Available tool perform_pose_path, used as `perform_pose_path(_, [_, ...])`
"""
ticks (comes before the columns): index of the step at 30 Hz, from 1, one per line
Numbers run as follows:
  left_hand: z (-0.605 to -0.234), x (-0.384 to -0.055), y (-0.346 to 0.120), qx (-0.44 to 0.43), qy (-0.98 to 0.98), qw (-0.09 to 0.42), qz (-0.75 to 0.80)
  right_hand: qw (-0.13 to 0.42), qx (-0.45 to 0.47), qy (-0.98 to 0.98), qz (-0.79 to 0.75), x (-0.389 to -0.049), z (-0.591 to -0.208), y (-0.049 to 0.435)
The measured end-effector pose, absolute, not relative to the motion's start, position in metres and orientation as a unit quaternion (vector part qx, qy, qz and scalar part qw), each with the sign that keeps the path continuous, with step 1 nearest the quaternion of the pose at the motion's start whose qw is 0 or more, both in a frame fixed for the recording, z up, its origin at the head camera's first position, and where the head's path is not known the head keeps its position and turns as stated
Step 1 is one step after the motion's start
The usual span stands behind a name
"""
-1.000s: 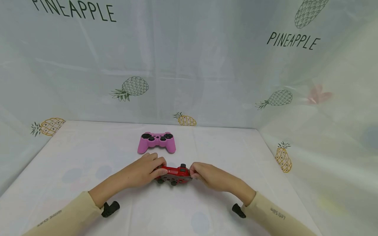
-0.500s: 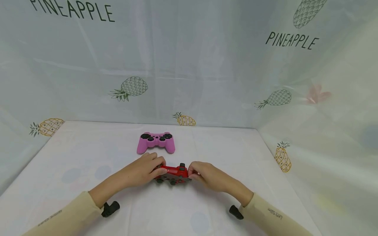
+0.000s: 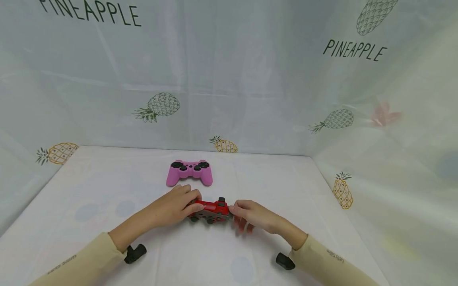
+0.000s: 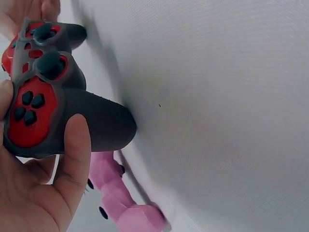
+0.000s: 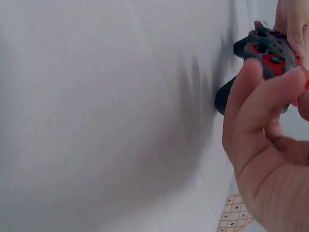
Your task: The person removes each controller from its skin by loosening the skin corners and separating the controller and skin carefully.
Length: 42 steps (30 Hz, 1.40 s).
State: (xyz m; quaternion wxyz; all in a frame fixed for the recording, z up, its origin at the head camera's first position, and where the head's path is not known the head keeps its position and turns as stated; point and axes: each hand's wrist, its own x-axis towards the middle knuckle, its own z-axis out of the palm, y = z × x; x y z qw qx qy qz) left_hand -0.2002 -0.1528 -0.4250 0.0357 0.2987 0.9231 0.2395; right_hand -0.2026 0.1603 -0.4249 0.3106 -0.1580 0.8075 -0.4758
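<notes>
A red game controller (image 3: 212, 205) with black thumbsticks is held just over the white table in front of me. A dark grey silicone cover (image 4: 99, 118) lies over its button face and handles, while red top surface shows bare. My left hand (image 3: 175, 206) grips the controller's left end, thumb on the near side and fingers on the far side. At the opposite end, my right hand (image 3: 255, 216) has its thumb and index tips right at the corner. Its other fingers are loosely bent and spread downward, off the controller. In the right wrist view those fingers partly hide the controller.
Behind the red controller a pink game controller (image 3: 173, 174) lies flat on the white tabletop (image 3: 279, 178). A pale curtain (image 3: 247, 79) with pineapple prints hangs behind the table and down its sides. Black wrist cameras sit under both sleeves.
The right hand's curled fingers have loosened from their pinch and spread downward beside the controller's right end. The left hand keeps its grip, and the red controller stays nearly in place.
</notes>
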Motion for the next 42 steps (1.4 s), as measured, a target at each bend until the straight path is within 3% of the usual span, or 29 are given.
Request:
perform_pose_path(4, [-0.425,-0.200,-0.152,0.297,0.924,0.036,0.239,0.368,-0.127,0.760,-0.520,-0.203,-0.429,0.160])
perform_pose_path(10, [-0.424,-0.200,-0.151,0.292,0.927,0.036,0.234,0.387,-0.093,0.710,-0.581,-0.204,-0.438,0.161])
perform_pose_path(27, [-0.422,-0.201,-0.154,0.295,0.925,0.047,0.237,0.281,-0.128,0.763,-0.567,-0.196,-0.439,0.151])
perform_pose_path(36, [-0.418,-0.205,-0.152,0.297,0.920,0.064,0.248,0.176,-0.204,0.845,-0.462,-0.188,-0.443,0.151])
perform_pose_path(42, [-0.420,-0.205,-0.152,0.296,0.919,0.066,0.251,0.202,-0.201,0.847,-0.449,-0.193,-0.444,0.161])
